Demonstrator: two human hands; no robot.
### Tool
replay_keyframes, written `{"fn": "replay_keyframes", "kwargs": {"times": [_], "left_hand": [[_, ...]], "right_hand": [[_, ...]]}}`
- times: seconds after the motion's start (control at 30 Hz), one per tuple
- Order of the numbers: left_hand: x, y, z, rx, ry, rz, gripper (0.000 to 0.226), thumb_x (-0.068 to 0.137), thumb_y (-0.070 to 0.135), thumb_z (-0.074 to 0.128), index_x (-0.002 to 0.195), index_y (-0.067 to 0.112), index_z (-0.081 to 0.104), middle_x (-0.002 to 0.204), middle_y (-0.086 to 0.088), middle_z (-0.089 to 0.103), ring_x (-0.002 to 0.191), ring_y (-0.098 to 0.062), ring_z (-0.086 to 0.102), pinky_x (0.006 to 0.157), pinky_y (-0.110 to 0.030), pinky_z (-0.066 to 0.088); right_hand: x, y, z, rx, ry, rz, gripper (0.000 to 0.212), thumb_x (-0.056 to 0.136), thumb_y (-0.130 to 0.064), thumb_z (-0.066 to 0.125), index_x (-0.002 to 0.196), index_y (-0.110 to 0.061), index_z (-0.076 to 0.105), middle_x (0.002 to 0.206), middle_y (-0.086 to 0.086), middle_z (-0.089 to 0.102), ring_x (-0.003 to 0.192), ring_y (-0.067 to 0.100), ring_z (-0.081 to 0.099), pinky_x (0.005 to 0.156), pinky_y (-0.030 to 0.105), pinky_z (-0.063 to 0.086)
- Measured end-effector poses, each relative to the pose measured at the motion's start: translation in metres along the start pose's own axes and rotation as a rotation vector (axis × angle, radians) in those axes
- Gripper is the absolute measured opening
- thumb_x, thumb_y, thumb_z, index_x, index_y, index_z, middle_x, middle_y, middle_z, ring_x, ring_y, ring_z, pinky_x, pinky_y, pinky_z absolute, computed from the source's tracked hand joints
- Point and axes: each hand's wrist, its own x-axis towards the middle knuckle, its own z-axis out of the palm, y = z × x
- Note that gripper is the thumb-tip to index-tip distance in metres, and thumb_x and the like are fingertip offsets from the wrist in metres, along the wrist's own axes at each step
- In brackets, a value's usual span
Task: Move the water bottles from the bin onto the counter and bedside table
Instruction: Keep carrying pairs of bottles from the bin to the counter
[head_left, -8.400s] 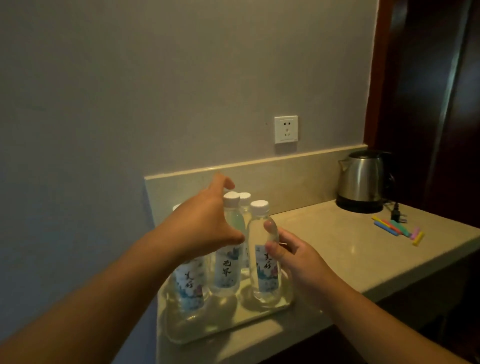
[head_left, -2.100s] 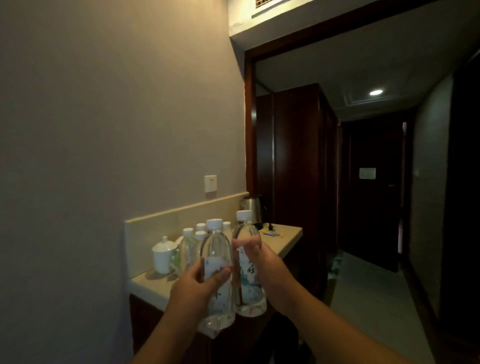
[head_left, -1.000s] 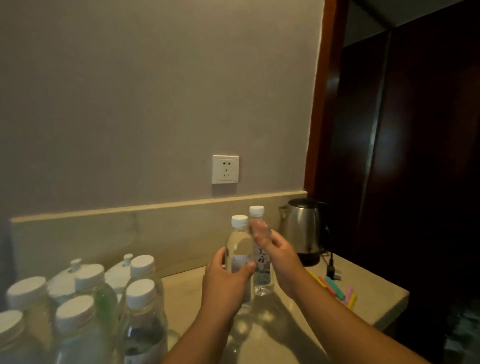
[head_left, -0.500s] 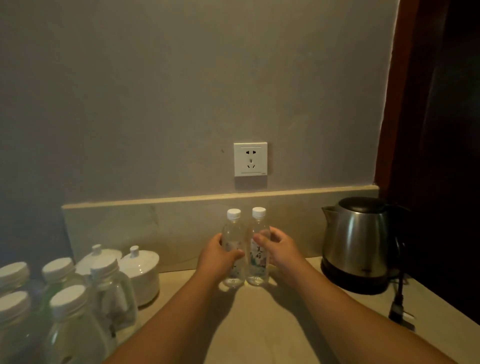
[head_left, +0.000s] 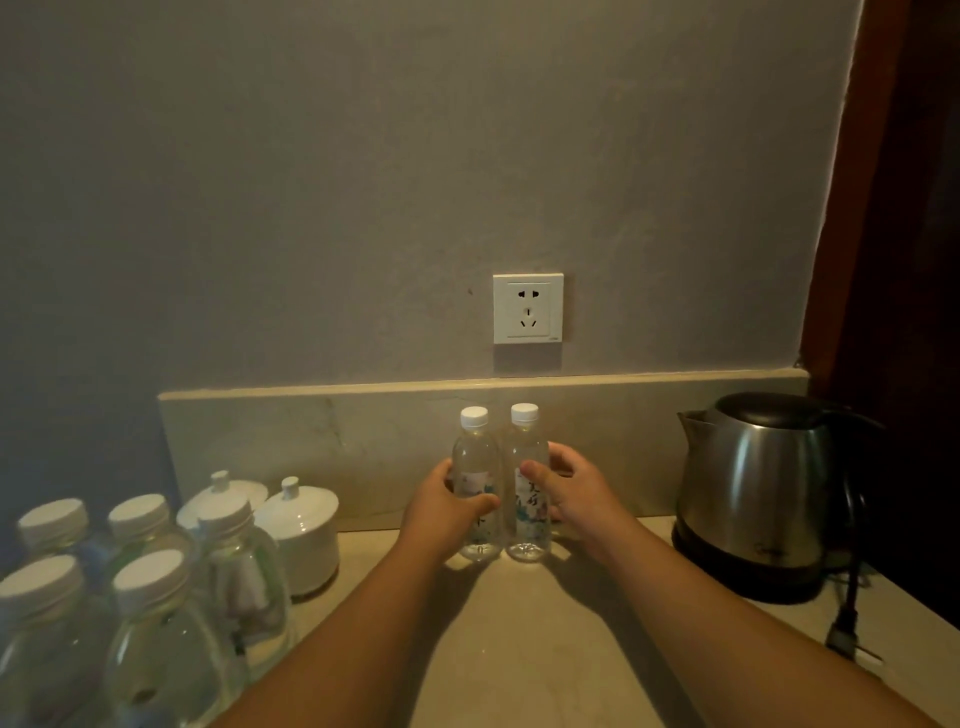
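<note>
Two clear water bottles with white caps stand upright side by side on the beige counter (head_left: 519, 639), close to the backsplash below the wall socket. My left hand (head_left: 441, 509) grips the left bottle (head_left: 475, 457) around its label. My right hand (head_left: 571, 493) curls around the right bottle (head_left: 527, 447), thumb on its front. Several more capped bottles (head_left: 150, 613) stand grouped at the near left; what they stand on is hidden.
Two white lidded ceramic cups (head_left: 301, 525) sit left of my hands by the backsplash. A steel electric kettle (head_left: 758, 499) stands at the right with its cord and plug (head_left: 847, 618) trailing toward the counter's front. A dark wooden frame (head_left: 883, 208) borders the right.
In the last half second almost nothing moved; the two bottles stay on the counter under my hands. Before that I carried both bottles over and set them down by the backsplash.
</note>
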Motion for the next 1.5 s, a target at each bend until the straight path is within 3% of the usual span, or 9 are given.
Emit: {"fn": "replay_keyframes", "kwargs": {"times": [0.23, 0.37, 0.43, 0.6, 0.73, 0.97, 1.07, 1.13, 1.5], "left_hand": [[-0.001, -0.001, 0.001, 0.006, -0.029, -0.015, 0.052, 0.081, 0.016, 0.081, 0.126, 0.023, 0.057, 0.122, -0.003, 0.069, 0.106, -0.021, 0.067, 0.095, -0.048, 0.058], [-0.007, 0.003, 0.005, 0.019, -0.011, -0.066, 0.084, 0.077, 0.015, 0.085, 0.147, 0.015, 0.040, 0.140, -0.012, 0.056, 0.121, -0.029, 0.062, 0.100, -0.049, 0.055], [-0.013, 0.006, 0.004, 0.040, 0.045, -0.074, 0.095, 0.077, 0.020, 0.085, 0.154, 0.016, 0.030, 0.149, -0.014, 0.044, 0.127, -0.033, 0.056, 0.102, -0.046, 0.053], [-0.031, 0.026, -0.003, -0.064, 0.202, -0.024, 0.061, 0.096, 0.036, 0.060, 0.150, 0.018, 0.036, 0.146, -0.010, 0.046, 0.117, -0.024, 0.056, 0.093, -0.039, 0.053], [-0.040, 0.052, -0.020, -0.170, 0.277, -0.022, 0.038, 0.098, 0.033, 0.054, 0.133, 0.021, 0.049, 0.117, -0.001, 0.058, 0.089, -0.010, 0.055, 0.068, -0.027, 0.044], [-0.091, 0.119, -0.099, -0.342, 0.256, 0.071, 0.012, 0.096, 0.021, 0.050, 0.097, 0.017, 0.062, 0.088, 0.002, 0.067, 0.084, -0.015, 0.065, 0.075, -0.034, 0.055], [-0.129, 0.138, -0.161, -0.440, 0.277, 0.116, 0.022, 0.090, 0.012, 0.048, 0.070, 0.018, 0.056, 0.050, 0.010, 0.057, 0.061, -0.014, 0.057, 0.064, -0.028, 0.047], [-0.159, 0.140, -0.210, -0.384, 0.332, 0.153, 0.025, 0.090, 0.011, 0.048, 0.067, 0.018, 0.055, 0.042, 0.012, 0.054, 0.059, -0.014, 0.056, 0.061, -0.027, 0.045], [-0.348, 0.000, -0.517, -0.260, 0.797, -0.099, 0.013, 0.094, 0.020, 0.052, 0.094, 0.014, 0.064, 0.093, -0.004, 0.067, 0.084, -0.021, 0.064, 0.076, -0.036, 0.049]], "right_hand": [[-0.007, 0.000, -0.003, -0.016, 0.008, 0.019, 0.048, 0.090, -0.034, 0.073, 0.135, -0.028, 0.057, 0.127, -0.002, 0.066, 0.117, 0.024, 0.063, 0.098, 0.052, 0.056], [-0.010, -0.006, -0.010, -0.060, 0.028, 0.036, 0.069, 0.089, -0.042, 0.073, 0.148, -0.024, 0.044, 0.133, -0.007, 0.052, 0.120, 0.021, 0.055, 0.092, 0.041, 0.056], [-0.013, -0.015, -0.013, -0.055, 0.102, 0.007, 0.063, 0.094, -0.048, 0.065, 0.148, -0.027, 0.043, 0.130, -0.008, 0.049, 0.122, 0.021, 0.051, 0.096, 0.042, 0.053], [-0.029, -0.057, -0.002, 0.086, 0.414, -0.191, 0.009, 0.102, -0.033, 0.053, 0.109, -0.032, 0.058, 0.100, -0.008, 0.061, 0.092, 0.015, 0.060, 0.066, 0.023, 0.044], [-0.042, -0.098, 0.038, 0.281, 0.420, -0.162, 0.012, 0.097, -0.026, 0.047, 0.092, -0.026, 0.058, 0.080, -0.004, 0.057, 0.070, 0.013, 0.051, 0.058, 0.027, 0.040], [-0.082, -0.180, 0.130, 0.351, 0.182, -0.084, 0.018, 0.094, -0.021, 0.047, 0.104, -0.012, 0.059, 0.080, 0.002, 0.055, 0.067, 0.015, 0.050, 0.054, 0.030, 0.038], [-0.112, -0.223, 0.182, 0.379, 0.047, -0.127, 0.013, 0.087, -0.013, 0.047, 0.085, -0.010, 0.059, 0.069, 0.005, 0.057, 0.060, 0.021, 0.052, 0.056, 0.030, 0.040], [-0.135, -0.249, 0.224, 0.388, -0.048, -0.147, 0.019, 0.084, -0.010, 0.047, 0.067, -0.011, 0.055, 0.060, 0.005, 0.055, 0.057, 0.022, 0.051, 0.060, 0.034, 0.042], [-0.316, -0.267, 0.532, 0.198, -0.640, 0.036, 0.012, 0.096, -0.020, 0.052, 0.096, -0.011, 0.059, 0.086, 0.005, 0.058, 0.070, 0.019, 0.056, 0.058, 0.030, 0.045]]}}
